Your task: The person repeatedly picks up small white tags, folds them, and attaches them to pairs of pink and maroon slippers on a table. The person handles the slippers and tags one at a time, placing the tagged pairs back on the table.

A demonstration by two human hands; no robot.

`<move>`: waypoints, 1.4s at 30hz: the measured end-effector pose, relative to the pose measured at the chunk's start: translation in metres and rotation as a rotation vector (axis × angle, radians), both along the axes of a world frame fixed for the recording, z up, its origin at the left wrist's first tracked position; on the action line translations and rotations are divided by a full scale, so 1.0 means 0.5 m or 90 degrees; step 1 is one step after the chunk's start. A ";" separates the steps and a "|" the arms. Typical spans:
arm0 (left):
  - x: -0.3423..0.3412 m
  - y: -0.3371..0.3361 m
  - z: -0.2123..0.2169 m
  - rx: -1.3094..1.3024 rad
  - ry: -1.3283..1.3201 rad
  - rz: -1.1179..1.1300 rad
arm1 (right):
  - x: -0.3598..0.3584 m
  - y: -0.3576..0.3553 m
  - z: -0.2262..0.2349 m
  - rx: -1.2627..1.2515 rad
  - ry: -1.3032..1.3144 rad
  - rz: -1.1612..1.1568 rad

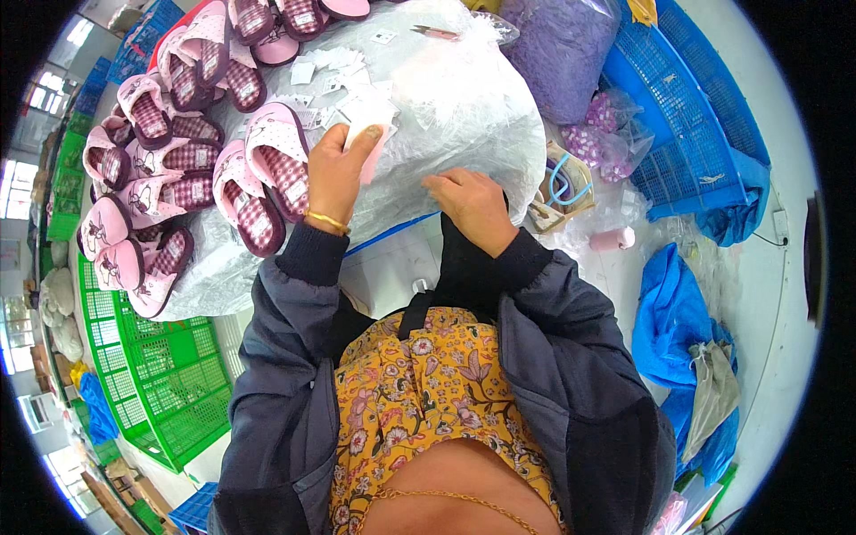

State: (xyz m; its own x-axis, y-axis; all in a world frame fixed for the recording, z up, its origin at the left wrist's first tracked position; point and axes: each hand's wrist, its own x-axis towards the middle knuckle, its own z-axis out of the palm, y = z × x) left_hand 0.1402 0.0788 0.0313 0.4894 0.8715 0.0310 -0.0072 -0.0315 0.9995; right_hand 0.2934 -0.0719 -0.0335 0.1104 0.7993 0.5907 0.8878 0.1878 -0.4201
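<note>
My left hand (pixel 333 178) pinches a small pale pink and white card (pixel 378 147) between thumb and fingers, above the plastic-covered table. The fingers of my right hand (pixel 477 210) are curled together over the near edge of the white plastic sheet (pixel 446 116). Whatever they hold, if anything, is hidden. Just left of my left hand lies a pair of pink slippers, one slipper (pixel 278 147) and its mate (pixel 242 198), both with dark checked insoles. Beyond the card, loose white paper tags (pixel 343 73) are scattered on the sheet.
More pink slippers (pixel 147 192) are piled at the left. A green crate (pixel 152 357) stands below them. At the right are a bag of purple material (pixel 563 53), a blue basket (pixel 664 107), a small box with blue cord (pixel 563 185) and a blue sack (pixel 664 312). Small scissors (pixel 435 32) lie far off.
</note>
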 end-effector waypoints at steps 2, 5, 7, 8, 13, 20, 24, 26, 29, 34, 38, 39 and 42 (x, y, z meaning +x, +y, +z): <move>0.033 0.001 0.014 -0.024 -0.011 -0.044 | 0.008 0.004 -0.005 0.019 -0.026 0.033; 0.090 0.006 0.028 -0.102 -0.010 -0.156 | 0.005 0.000 0.000 0.050 0.011 0.026; 0.122 0.017 0.011 -0.121 -0.055 -0.217 | -0.002 -0.002 0.006 0.097 0.040 0.006; 0.138 0.022 0.003 -0.131 -0.078 -0.247 | -0.002 -0.005 0.008 0.121 0.054 -0.003; 0.195 0.034 -0.007 -0.117 -0.050 -0.286 | 0.022 -0.028 0.009 0.067 -0.046 -0.017; 0.238 0.034 -0.025 -0.100 0.050 -0.319 | 0.037 -0.009 -0.018 0.054 -0.075 0.049; 0.251 0.056 -0.065 -0.091 0.064 -0.303 | 0.009 -0.022 0.017 0.122 0.041 0.163; 0.262 0.068 -0.076 -0.064 0.085 -0.295 | -0.017 -0.041 0.053 0.128 0.079 0.232; 0.267 0.079 -0.093 -0.020 0.106 -0.281 | -0.058 -0.072 0.128 0.079 0.107 0.389; 0.237 0.051 -0.062 0.042 0.036 -0.289 | -0.029 -0.065 0.137 0.033 0.364 0.217; 0.130 -0.012 0.013 0.004 0.073 -0.337 | 0.011 -0.082 0.149 -0.125 0.671 0.155; 0.106 -0.025 0.015 0.017 0.087 -0.338 | 0.020 -0.084 0.161 -0.173 0.703 0.136; 0.054 -0.048 0.005 0.087 0.152 -0.348 | 0.020 -0.073 0.155 -0.247 0.828 0.132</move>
